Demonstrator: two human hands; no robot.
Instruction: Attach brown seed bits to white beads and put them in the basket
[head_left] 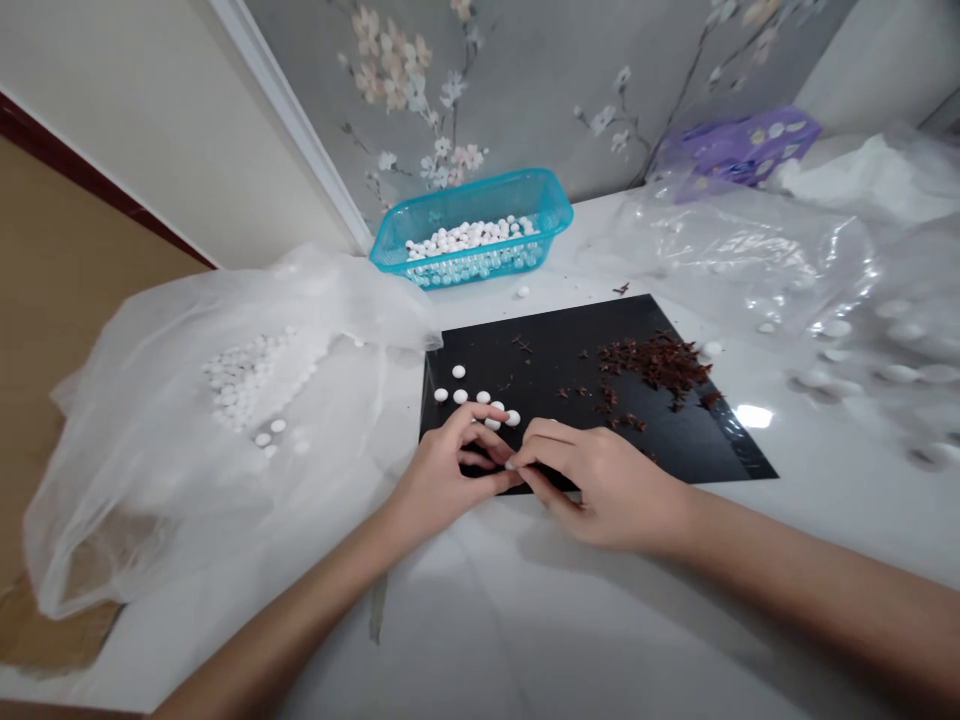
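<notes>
Head view: blue basket (553, 215) holds white balls (469, 238); hands (611, 485), fingertips nearly closed, pinch a pale bit (511, 464)

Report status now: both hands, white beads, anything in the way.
Left hand, right hand: together at near edge of black mat, small pale piece between them. Loose white beads just beyond left hand. Brown scraps beyond right hand; nothing visibly blocking.

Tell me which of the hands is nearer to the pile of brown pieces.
Right. The right hand is just on the near side of the brown pile; the left hand is farther off, beside the white balls.
</notes>
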